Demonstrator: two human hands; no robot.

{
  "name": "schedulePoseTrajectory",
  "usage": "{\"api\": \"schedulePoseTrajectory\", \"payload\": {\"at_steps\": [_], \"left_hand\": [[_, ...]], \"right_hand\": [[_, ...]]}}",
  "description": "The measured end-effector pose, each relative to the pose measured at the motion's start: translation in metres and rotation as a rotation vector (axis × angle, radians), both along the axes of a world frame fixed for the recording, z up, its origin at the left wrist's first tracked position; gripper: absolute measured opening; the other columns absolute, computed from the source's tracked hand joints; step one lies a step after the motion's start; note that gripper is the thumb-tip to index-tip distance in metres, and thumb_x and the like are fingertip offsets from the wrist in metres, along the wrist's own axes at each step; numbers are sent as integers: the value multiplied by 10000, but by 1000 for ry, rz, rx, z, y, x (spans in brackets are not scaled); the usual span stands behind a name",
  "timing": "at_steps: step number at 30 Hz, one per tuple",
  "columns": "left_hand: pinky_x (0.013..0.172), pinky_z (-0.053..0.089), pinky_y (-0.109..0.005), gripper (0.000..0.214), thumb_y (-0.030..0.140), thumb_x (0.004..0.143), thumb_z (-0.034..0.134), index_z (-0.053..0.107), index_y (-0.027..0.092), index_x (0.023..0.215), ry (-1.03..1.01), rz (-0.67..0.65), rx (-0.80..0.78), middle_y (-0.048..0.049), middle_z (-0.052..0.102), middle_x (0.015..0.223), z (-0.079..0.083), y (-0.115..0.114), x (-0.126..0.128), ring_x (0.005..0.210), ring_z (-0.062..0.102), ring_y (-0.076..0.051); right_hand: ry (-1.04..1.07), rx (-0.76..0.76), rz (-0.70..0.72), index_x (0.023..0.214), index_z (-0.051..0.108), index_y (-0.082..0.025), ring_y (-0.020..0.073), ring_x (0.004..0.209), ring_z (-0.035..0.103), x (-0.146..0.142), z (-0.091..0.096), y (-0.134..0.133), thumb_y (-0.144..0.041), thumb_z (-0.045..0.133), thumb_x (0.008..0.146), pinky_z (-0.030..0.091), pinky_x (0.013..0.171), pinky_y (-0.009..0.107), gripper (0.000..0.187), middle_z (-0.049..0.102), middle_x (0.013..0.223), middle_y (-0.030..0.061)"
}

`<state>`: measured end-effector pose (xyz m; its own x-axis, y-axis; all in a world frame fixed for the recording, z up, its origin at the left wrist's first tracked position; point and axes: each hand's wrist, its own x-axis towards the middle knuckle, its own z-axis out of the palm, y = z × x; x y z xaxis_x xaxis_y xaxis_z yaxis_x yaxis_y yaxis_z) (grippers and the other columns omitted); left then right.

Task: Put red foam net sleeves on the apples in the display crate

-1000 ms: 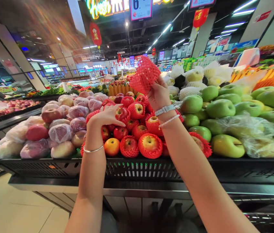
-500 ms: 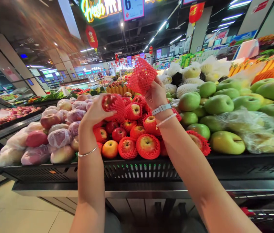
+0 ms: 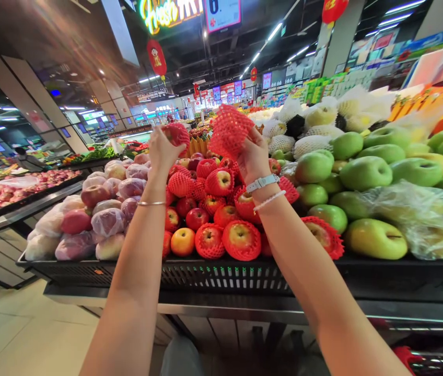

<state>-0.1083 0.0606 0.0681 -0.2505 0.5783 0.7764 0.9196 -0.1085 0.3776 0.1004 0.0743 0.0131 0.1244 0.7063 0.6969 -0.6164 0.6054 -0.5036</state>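
Note:
My left hand (image 3: 163,151) is wrapped round an apple in a red foam net (image 3: 177,137), held above the back of the apple pile. Beside it, my right hand (image 3: 253,156) pinches a red foam net sleeve (image 3: 229,130); the netting looks loose, and whether anything is inside it I cannot tell. Below both hands lie many red apples (image 3: 197,219), several in red foam nets like the netted apple (image 3: 241,239) at the front. A bare yellow-red apple (image 3: 183,242) sits at the front edge.
A black slotted crate (image 3: 221,275) holds the fruit on a metal-edged stand. Film-wrapped fruit (image 3: 108,222) is heaped on the left. Green apples (image 3: 364,172) and a clear plastic bag (image 3: 436,219) lie on the right. A person (image 3: 29,159) stands far left.
My left hand has lifted the netted apple up and away from the pile. My right hand still holds the net sleeve, slightly lower. The view has shifted a little.

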Motion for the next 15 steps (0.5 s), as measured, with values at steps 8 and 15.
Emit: {"api": "schedulePoseTrajectory", "payload": {"at_steps": [8, 15], "left_hand": [[1074, 429, -414, 784, 376, 711, 750, 413, 64, 1346, 103, 121, -345, -220, 578, 1316, -10, 54, 4, 1265, 548, -334], [1017, 473, -380, 811, 448, 703, 727, 430, 66, 1354, 227, 102, -604, -237, 596, 1312, -23, 91, -1, 1242, 577, -339]], "right_hand": [[37, -68, 76, 957, 625, -252, 219, 1149, 633, -2, 1, -9, -242, 625, 591, 540, 992, 413, 366, 720, 1007, 19], [-41, -41, 119, 990, 619, -252, 223, 1243, 577, -6, 3, -22, -268, 644, 632, 535, 1024, 427, 360, 707, 1075, 33]]}}
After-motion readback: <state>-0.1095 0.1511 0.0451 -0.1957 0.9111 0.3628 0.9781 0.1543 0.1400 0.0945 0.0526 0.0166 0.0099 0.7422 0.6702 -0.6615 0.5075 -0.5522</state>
